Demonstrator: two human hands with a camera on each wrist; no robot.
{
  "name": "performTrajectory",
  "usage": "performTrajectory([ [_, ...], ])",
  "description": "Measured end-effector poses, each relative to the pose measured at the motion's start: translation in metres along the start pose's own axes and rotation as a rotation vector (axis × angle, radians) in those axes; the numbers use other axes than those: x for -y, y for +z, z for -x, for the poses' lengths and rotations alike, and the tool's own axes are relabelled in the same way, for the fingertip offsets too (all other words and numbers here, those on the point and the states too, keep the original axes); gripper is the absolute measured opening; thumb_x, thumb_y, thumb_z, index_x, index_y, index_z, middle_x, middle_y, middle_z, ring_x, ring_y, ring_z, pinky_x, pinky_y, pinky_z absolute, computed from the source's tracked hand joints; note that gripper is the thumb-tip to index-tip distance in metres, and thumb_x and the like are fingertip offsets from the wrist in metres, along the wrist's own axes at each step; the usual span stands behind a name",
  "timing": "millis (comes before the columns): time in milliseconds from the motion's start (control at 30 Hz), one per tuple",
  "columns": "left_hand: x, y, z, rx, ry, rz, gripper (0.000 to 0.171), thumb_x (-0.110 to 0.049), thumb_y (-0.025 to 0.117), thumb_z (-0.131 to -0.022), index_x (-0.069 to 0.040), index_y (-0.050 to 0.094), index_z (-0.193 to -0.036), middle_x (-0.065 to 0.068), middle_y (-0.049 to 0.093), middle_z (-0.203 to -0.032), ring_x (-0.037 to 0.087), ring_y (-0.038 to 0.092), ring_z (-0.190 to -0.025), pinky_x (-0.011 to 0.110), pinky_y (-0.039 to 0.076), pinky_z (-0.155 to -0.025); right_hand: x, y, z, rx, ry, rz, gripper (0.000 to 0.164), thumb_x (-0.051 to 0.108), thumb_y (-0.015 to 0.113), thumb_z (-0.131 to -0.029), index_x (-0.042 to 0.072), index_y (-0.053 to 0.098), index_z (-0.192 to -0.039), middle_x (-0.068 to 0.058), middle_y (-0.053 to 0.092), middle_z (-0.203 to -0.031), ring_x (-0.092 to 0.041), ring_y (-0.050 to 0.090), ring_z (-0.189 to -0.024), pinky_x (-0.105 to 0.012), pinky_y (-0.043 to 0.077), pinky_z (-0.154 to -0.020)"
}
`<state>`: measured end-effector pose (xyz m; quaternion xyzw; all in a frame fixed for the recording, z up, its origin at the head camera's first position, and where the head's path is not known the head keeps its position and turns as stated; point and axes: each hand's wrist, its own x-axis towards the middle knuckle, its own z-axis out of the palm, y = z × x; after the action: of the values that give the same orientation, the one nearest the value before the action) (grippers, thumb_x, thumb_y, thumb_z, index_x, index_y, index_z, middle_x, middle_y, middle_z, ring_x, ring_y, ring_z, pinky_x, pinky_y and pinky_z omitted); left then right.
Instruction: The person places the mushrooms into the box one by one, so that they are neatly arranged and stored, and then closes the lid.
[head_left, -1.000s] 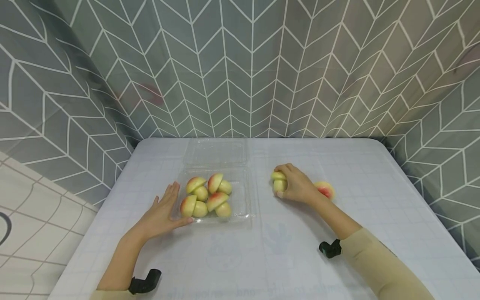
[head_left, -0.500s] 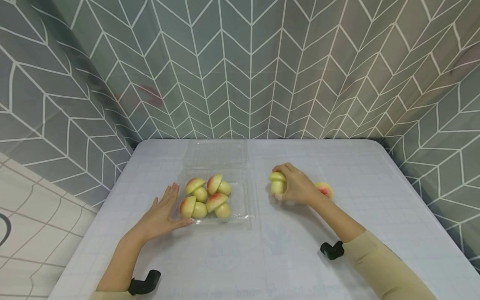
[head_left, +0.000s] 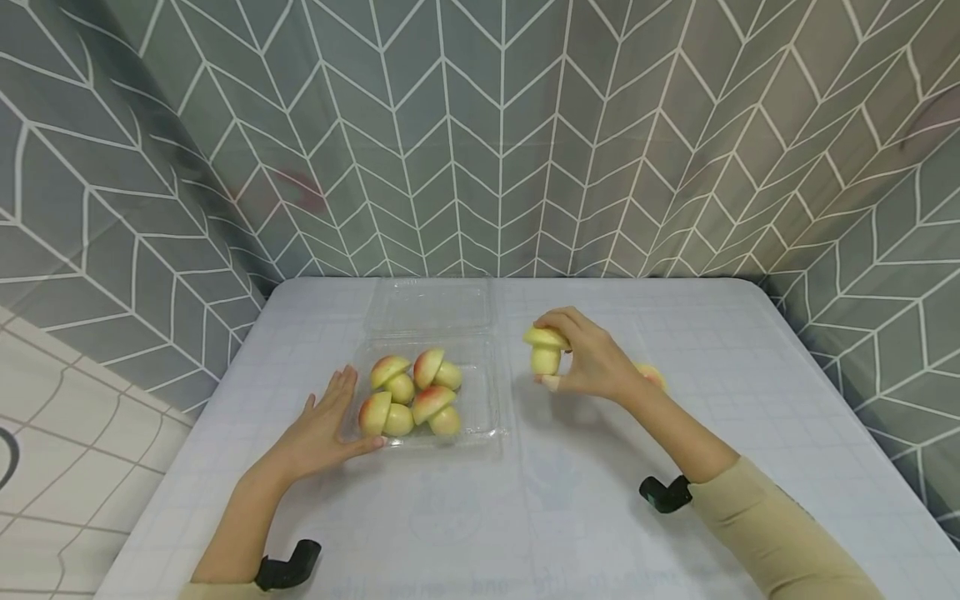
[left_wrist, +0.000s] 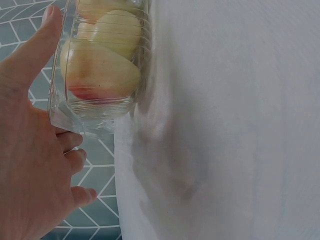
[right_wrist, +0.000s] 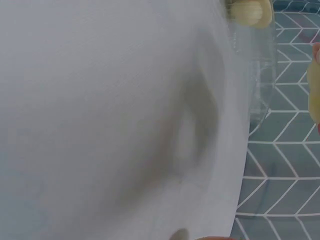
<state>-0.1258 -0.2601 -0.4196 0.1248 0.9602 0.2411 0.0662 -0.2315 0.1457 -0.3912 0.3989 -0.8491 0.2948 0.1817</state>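
My right hand (head_left: 592, 354) pinches a yellow, mushroom-shaped piece (head_left: 545, 361) between thumb and fingers, cap up, over the white table. A slice of that piece (right_wrist: 314, 92) shows at the right edge of the right wrist view. To the left, a clear plastic clamshell box (head_left: 480, 417) holds several similar mushroom-shaped pieces (head_left: 435, 405) with red-tinged caps, lying on their sides. My left hand (head_left: 318, 429) rests against the box's left side, fingers extended, thumb at the front edge. In the left wrist view the box corner (left_wrist: 62, 117) sits between thumb and fingers.
The box's clear lid (head_left: 429, 307) lies folded back behind it. Another yellow and red piece (head_left: 654, 375) is partly hidden behind my right forearm. A grey patterned curtain (head_left: 502, 150) hangs along the far edge of the white table (head_left: 600, 533).
My right hand has lifted the mushroom-shaped piece and carried it slightly left and up, and its cap and stem show more. The left hand and the box have stayed put.
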Motion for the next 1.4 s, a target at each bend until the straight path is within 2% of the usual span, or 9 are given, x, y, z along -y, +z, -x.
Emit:
performTrajectory([
  [267, -0.001, -0.002, 0.001, -0.001, -0.001, 0.005, 0.116, -0.058, 0.069, -0.08, 0.01, 0.006, -0.15, 0.027, 0.004, -0.157, 0.042, 0.002, -0.144, 0.069, 0.004, -0.107, 0.017, -0.003, -0.016, -0.035, -0.097, -0.019, 0.07, 0.027, 0.089, -0.06, 0.009, 0.057, -0.12, -0.005, 0.057, -0.118, -0.015, 0.056, -0.094, -0.026, 0.051, -0.068],
  [767, 0.003, 0.001, 0.001, -0.009, 0.002, 0.0, 0.117, -0.061, 0.068, -0.079, 0.009, 0.006, -0.15, 0.027, 0.004, -0.157, 0.042, 0.003, -0.144, 0.069, 0.005, -0.107, 0.036, 0.005, -0.04, 0.019, -0.192, -0.066, 0.068, 0.022, 0.088, -0.061, 0.008, 0.056, -0.12, -0.007, 0.055, -0.121, -0.018, 0.057, -0.102, -0.024, 0.053, -0.073],
  [1067, 0.003, 0.002, 0.0, -0.01, 0.006, -0.004, 0.116, -0.061, 0.068, -0.079, 0.009, 0.007, -0.15, 0.027, 0.004, -0.157, 0.042, 0.004, -0.144, 0.069, 0.006, -0.107, 0.041, 0.016, -0.048, 0.055, -0.235, -0.146, 0.066, 0.021, 0.088, -0.063, 0.008, 0.057, -0.12, -0.008, 0.055, -0.12, -0.019, 0.057, -0.101, -0.026, 0.055, -0.07],
  [1400, 0.002, 0.002, 0.0, -0.012, 0.012, -0.002, 0.116, -0.059, 0.068, -0.08, 0.009, 0.006, -0.15, 0.027, 0.004, -0.157, 0.042, 0.003, -0.144, 0.069, 0.005, -0.107, 0.043, 0.036, -0.058, 0.101, -0.279, -0.13, 0.066, 0.029, 0.086, -0.064, 0.01, 0.056, -0.119, -0.005, 0.054, -0.12, -0.016, 0.056, -0.099, -0.02, 0.05, -0.075],
])
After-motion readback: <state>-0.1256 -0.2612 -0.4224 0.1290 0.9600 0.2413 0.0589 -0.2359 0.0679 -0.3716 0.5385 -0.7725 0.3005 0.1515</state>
